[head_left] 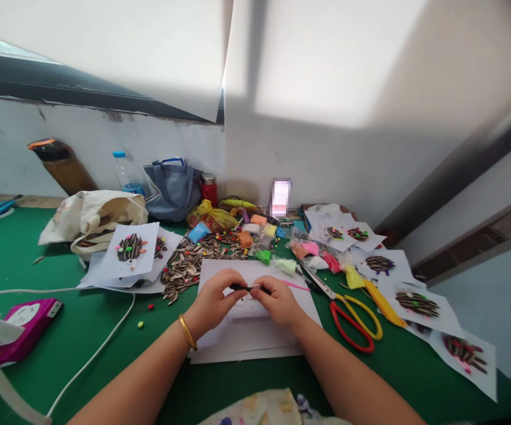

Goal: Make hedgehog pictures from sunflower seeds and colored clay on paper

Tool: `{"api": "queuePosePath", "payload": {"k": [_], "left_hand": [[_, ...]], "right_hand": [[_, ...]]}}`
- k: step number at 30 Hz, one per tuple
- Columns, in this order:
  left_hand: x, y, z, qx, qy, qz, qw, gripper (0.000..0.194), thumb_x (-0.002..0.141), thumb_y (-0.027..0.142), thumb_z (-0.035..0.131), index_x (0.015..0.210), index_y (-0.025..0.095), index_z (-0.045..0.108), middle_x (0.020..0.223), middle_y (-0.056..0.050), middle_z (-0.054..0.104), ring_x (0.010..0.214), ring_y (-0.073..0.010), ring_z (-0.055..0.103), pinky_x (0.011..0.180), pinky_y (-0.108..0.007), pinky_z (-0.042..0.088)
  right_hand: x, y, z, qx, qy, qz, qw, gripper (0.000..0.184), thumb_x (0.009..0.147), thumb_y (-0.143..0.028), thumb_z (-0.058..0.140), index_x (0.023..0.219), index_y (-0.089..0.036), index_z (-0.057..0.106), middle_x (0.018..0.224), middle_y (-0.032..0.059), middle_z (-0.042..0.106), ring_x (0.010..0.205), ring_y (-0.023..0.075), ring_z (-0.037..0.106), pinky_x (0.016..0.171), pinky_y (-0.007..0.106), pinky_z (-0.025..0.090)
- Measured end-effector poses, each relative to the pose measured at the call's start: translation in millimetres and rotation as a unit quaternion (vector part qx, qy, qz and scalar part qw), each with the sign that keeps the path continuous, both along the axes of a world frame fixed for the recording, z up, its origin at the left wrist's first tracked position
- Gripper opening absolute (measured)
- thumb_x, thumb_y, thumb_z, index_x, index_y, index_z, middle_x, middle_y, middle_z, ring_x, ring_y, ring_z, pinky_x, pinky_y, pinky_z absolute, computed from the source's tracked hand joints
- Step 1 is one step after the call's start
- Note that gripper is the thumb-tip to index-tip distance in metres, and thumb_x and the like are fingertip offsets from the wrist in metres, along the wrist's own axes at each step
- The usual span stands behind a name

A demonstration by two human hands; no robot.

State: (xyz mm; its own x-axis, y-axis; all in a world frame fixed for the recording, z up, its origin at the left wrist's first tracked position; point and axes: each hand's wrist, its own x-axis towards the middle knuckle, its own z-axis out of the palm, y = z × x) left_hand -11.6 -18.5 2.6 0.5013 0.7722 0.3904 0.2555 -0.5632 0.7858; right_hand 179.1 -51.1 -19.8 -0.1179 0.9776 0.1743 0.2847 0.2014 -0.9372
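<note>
Both hands meet over a stack of white paper [255, 345] in the middle of the green table. My left hand [217, 298], with a gold bangle at the wrist, is closed, its thumb and fingers pinching a thin black piece [239, 287]. My right hand [278, 301] pinches the same piece at its other end; the fingertips hide much of it, so its exact kind is unclear. Beneath the fingers a small white sheet with a partly hidden drawing [243, 300] lies on the stack. A pink strip [297, 285] shows just beyond the right hand.
Sunflower seeds [184, 268] are heaped left of the paper, with coloured clay packets [285, 265] behind. Scissors [348, 313] lie to the right beside a yellow cutter [383, 302]. Seed-decorated pictures [417, 301] line both sides. A white cable [98, 348] crosses at left; a phone [281, 198] stands behind.
</note>
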Motion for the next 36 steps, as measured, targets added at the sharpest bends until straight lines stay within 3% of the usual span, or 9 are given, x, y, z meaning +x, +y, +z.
{"api": "queuePosePath", "payload": {"k": [3, 7, 14, 17, 22, 25, 28, 36], "left_hand": [[-1, 2, -3.3, -0.089, -0.071, 0.04, 0.993, 0.011, 0.085, 0.026, 0.063, 0.093, 0.019, 0.064, 0.09, -0.004, 0.067, 0.084, -0.0172, 0.063, 0.077, -0.031, 0.052], [-1, 1, -2.6, -0.152, -0.135, 0.032, 0.979, 0.018, 0.085, 0.03, 0.063, 0.099, 0.019, 0.064, 0.096, -0.005, 0.067, 0.088, -0.0178, 0.064, 0.079, -0.032, 0.054], [3, -1, 1.0, 0.001, -0.049, 0.009, 0.999, 0.006, 0.085, 0.024, 0.065, 0.09, 0.021, 0.068, 0.092, -0.004, 0.069, 0.09, -0.0184, 0.063, 0.087, -0.034, 0.051], [3, -3, -0.9, 0.036, -0.005, 0.012, 0.999, 0.01, 0.086, 0.025, 0.064, 0.096, 0.023, 0.067, 0.094, -0.005, 0.069, 0.091, -0.0192, 0.063, 0.086, -0.036, 0.051], [4, -7, -3.2, 0.074, 0.039, 0.01, 0.996, 0.025, 0.085, 0.018, 0.064, 0.11, 0.025, 0.064, 0.099, -0.005, 0.068, 0.094, -0.0197, 0.061, 0.085, -0.035, 0.05], [5, -9, -5.4, 0.068, 0.012, 0.023, 0.997, 0.032, 0.085, 0.016, 0.063, 0.115, 0.025, 0.061, 0.101, -0.004, 0.067, 0.094, -0.0188, 0.062, 0.086, -0.035, 0.05], [5, -8, -7.3, 0.034, -0.037, 0.041, 0.998, 0.023, 0.086, 0.021, 0.063, 0.108, 0.023, 0.063, 0.1, -0.004, 0.067, 0.091, -0.018, 0.063, 0.085, -0.034, 0.052], [2, -2, -3.0, -0.038, -0.121, 0.054, 0.99, 0.017, 0.089, 0.026, 0.057, 0.104, 0.022, 0.064, 0.104, -0.006, 0.063, 0.097, -0.0184, 0.061, 0.086, -0.034, 0.052]], "right_hand": [[0, 0, 0.3, -0.028, 0.024, 0.0, 0.999, 0.015, 0.082, -0.033, 0.062, 0.08, -0.018, 0.064, 0.074, -0.0002, 0.062, 0.071, 0.015, 0.054, 0.067, 0.026, 0.041], [-1, -1, -0.5, -0.046, 0.044, 0.007, 0.998, 0.015, 0.08, -0.033, 0.064, 0.085, -0.019, 0.065, 0.074, -0.0008, 0.062, 0.069, 0.0143, 0.053, 0.065, 0.025, 0.041], [-1, -3, 5.6, -0.047, 0.081, 0.059, 0.994, 0.029, 0.081, -0.047, 0.065, 0.087, -0.018, 0.067, 0.066, -0.0023, 0.055, 0.06, 0.0116, 0.046, 0.055, 0.023, 0.036], [-3, -3, 5.3, -0.06, 0.101, 0.07, 0.991, 0.036, 0.082, -0.053, 0.063, 0.088, -0.017, 0.067, 0.064, -0.0025, 0.053, 0.056, 0.0107, 0.043, 0.052, 0.023, 0.034], [-5, -2, -1.2, -0.093, 0.133, 0.029, 0.986, 0.034, 0.078, -0.053, 0.065, 0.078, -0.019, 0.06, 0.065, -0.0023, 0.056, 0.054, 0.0102, 0.042, 0.051, 0.023, 0.034], [-5, 0, -1.5, -0.078, 0.131, 0.012, 0.988, 0.031, 0.078, -0.048, 0.066, 0.073, -0.019, 0.058, 0.064, -0.0023, 0.056, 0.056, 0.011, 0.045, 0.054, 0.024, 0.036], [-4, 0, 1.9, -0.059, 0.113, -0.002, 0.992, 0.028, 0.079, -0.046, 0.064, 0.071, -0.019, 0.059, 0.063, -0.0015, 0.057, 0.059, 0.0124, 0.048, 0.057, 0.025, 0.038], [-3, 0, 0.2, -0.103, 0.113, -0.004, 0.988, 0.032, 0.079, -0.05, 0.063, 0.075, -0.018, 0.06, 0.061, -0.0025, 0.055, 0.05, 0.0094, 0.041, 0.048, 0.022, 0.032]]}}
